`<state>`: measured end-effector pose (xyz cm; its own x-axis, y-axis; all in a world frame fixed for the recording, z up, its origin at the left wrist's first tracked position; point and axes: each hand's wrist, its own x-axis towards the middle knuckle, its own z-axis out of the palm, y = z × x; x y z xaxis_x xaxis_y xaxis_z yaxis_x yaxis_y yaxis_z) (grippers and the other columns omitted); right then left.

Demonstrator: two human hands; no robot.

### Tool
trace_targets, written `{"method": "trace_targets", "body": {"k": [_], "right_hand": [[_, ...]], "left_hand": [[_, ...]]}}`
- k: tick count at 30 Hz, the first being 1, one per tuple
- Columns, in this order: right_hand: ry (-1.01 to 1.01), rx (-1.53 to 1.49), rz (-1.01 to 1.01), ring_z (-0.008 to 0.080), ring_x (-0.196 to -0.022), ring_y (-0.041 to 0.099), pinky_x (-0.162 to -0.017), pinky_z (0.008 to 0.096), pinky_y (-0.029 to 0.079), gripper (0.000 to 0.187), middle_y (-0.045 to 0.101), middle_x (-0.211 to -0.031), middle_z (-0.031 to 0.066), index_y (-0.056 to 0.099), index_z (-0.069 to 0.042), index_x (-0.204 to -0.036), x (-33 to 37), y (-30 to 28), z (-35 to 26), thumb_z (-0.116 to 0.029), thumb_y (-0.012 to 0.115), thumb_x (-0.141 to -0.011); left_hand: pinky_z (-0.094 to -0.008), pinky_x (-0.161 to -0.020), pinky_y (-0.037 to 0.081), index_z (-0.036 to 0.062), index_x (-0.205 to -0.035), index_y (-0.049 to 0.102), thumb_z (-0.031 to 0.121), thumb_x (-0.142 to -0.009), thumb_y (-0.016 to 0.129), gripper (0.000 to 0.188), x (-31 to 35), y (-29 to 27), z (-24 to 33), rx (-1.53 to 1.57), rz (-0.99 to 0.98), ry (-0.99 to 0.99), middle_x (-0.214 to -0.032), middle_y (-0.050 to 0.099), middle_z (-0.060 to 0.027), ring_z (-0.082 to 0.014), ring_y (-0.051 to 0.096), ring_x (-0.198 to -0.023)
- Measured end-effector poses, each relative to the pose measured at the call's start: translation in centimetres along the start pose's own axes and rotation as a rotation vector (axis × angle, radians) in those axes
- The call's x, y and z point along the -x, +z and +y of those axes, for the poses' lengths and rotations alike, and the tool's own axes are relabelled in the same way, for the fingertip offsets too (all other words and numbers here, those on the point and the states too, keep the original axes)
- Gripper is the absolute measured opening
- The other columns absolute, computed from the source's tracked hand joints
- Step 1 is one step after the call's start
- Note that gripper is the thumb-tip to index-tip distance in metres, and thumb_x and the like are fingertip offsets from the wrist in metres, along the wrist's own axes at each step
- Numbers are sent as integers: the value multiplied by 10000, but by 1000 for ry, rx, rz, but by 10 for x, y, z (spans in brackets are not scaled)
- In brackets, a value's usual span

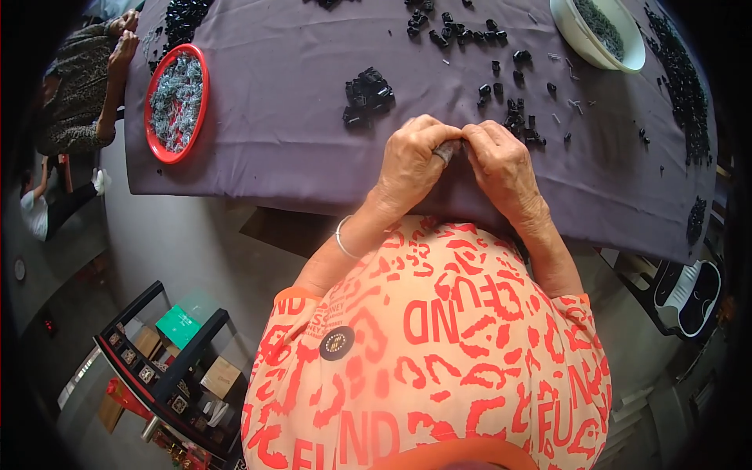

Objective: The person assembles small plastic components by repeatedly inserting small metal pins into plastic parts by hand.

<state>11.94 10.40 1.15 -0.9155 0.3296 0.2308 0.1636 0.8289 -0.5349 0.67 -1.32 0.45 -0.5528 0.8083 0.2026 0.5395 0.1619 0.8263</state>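
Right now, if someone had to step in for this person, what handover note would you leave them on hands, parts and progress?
Left hand: fingers pinched on a small grey part, shared with the right hand.
Right hand: fingers closed on the same part, both hands above the near edge of the purple cloth-covered table.
Parts: a clump of small black plastic pieces just ahead of the left hand, loose black pieces ahead of the right hand, a red round tray of grey bits far left, a white bowl of dark bits far right.
Done: cannot tell.
Left: many loose pieces lie on the cloth.
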Motion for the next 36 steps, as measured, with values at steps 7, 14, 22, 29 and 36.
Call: {"method": "trace_targets", "body": {"k": [7,14,22,29,36], "right_hand": [[-51,8,45,281,-733,593,-661,371,490,336,567,-776,120,526,-24,-1075,-3,-3,-11,5,611,-752],[-117,-37,58,290,-700,584,-643,388,477,441,573,-752,118,501,-6,-1168,-4,1,-6,67,595,-744],[-116,-54,43,283,-704,592,-647,377,479,383,567,-753,110,507,6,-1128,-6,-2,-10,0,605,-758],[-91,-101,11,302,-726,599,-655,387,485,302,580,-783,126,520,-7,-1042,-8,2,-9,59,597,-758],[-16,-179,-61,323,-856,615,-727,378,502,324,609,-932,166,537,1,-1084,-7,-11,-6,55,606,-771]], "left_hand": [[-299,-628,509,-23,-943,668,118,-843,599,186,-13,-15,8,314,-289,-424,-718,674,-109,-119,624,-674],[-248,-519,495,6,-923,684,166,-852,613,189,-18,-17,-2,421,-394,-543,-737,678,-65,-105,641,-668],[-229,-509,489,7,-973,673,152,-866,607,191,-22,-29,4,450,-457,-620,-804,677,-49,-96,650,-707],[-215,-510,483,21,-987,677,140,-877,605,177,-16,-25,-1,616,-366,-617,-808,679,-44,-100,647,-709],[-216,-507,480,31,-924,678,171,-863,661,154,-21,-22,3,642,-378,-732,-798,683,-41,-94,648,-705]]}}
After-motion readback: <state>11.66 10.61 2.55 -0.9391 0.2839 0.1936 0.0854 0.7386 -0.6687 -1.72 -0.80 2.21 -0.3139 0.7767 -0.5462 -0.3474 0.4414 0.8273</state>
